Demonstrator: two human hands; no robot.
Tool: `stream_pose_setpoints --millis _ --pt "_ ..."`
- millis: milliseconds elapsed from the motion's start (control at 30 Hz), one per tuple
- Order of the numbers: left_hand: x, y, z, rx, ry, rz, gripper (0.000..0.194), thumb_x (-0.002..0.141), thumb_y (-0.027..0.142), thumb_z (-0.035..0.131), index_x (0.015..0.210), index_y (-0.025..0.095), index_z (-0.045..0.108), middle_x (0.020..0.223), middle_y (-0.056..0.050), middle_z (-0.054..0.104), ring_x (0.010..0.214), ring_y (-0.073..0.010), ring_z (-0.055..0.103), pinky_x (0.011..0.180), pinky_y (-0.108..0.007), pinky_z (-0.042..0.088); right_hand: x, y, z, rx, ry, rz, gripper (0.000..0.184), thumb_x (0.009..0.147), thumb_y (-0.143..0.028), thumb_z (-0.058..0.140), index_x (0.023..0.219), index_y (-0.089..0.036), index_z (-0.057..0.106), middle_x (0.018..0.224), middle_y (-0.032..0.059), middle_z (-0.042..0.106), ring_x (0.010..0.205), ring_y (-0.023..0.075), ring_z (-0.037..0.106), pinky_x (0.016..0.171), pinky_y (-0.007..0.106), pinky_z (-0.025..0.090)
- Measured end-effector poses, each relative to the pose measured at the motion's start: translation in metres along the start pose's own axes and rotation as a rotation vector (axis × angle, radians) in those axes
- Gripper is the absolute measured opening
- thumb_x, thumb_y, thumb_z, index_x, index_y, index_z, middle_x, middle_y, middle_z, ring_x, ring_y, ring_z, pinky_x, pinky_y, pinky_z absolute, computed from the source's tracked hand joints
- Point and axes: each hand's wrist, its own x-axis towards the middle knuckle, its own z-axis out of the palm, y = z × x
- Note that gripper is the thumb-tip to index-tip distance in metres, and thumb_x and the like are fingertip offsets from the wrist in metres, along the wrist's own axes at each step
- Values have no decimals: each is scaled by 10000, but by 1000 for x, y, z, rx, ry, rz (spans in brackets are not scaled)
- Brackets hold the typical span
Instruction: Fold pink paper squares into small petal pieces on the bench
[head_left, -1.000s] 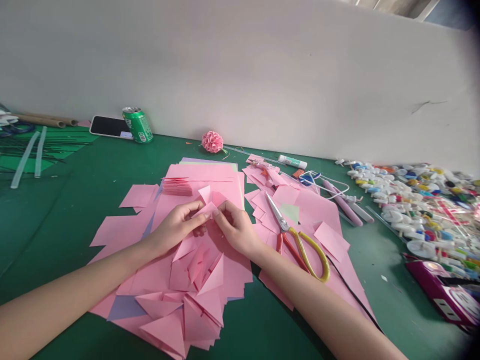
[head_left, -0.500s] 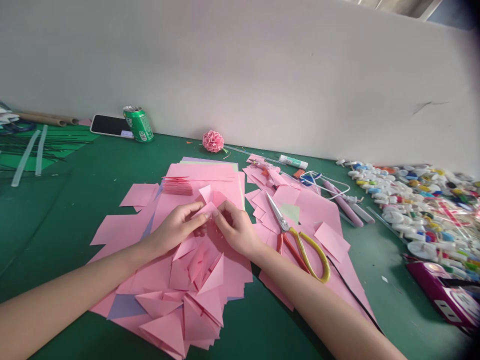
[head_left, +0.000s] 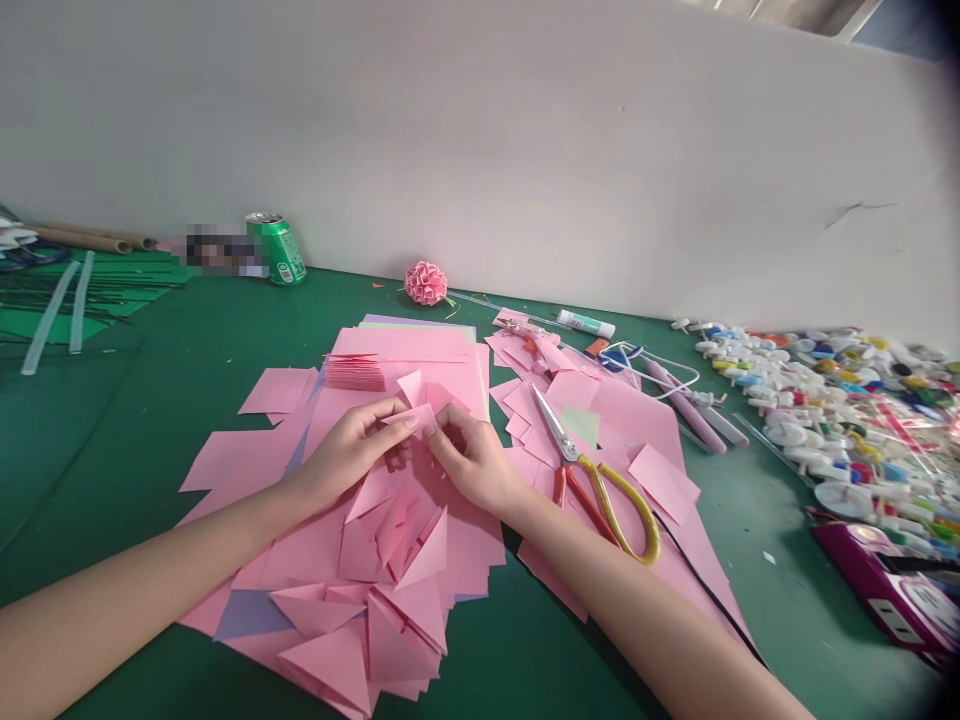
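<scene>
Between my two hands is a small folded piece of pink paper [head_left: 417, 415]. My left hand [head_left: 365, 440] pinches its left side, thumb on top. My right hand [head_left: 472, 450] grips its right edge between thumb and fingers. Pink paper sheets [head_left: 300, 540] spread beneath both hands, and a pile of folded pink papers [head_left: 401, 625] lies nearer to me. Just beyond the left hand sits a neat stack of pink paper [head_left: 355, 372]. The fingertips hide part of the held piece.
Scissors [head_left: 581, 460] with yellow and red handles lie right of my hand on pink paper. Farther back are a pink paper ball [head_left: 426, 283], a green can [head_left: 277, 248] and a glue stick [head_left: 586, 323]. Many small plastic parts [head_left: 847, 400] and a purple power strip [head_left: 885, 590] occupy the right.
The held pink paper has tilted slightly, and its right end lies flatter between the fingers. My left thumb has shifted a little; both hands otherwise stay in place.
</scene>
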Motion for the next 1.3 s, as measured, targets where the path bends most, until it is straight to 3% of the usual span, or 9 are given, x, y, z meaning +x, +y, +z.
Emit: stream_pose_setpoints --millis 533,1300 --pt "0 1 0 5 -1 3 246 894 406 547 780 190 567 696 23 552 648 -131 556 644 -248 461 0 -2 -1 32 -1 17 284 935 -393 430 725 -202 434 624 -46 458 563 102 418 548 236 320" --pt "0 4 0 -51 20 22 236 871 321 585 686 190 519 653 50 477 616 -106 503 616 -221 433 -1 -6 -2 58 -11 10 261 940 -387 419 768 -200 475 618 -44 496 555 103 451 558 233 349"
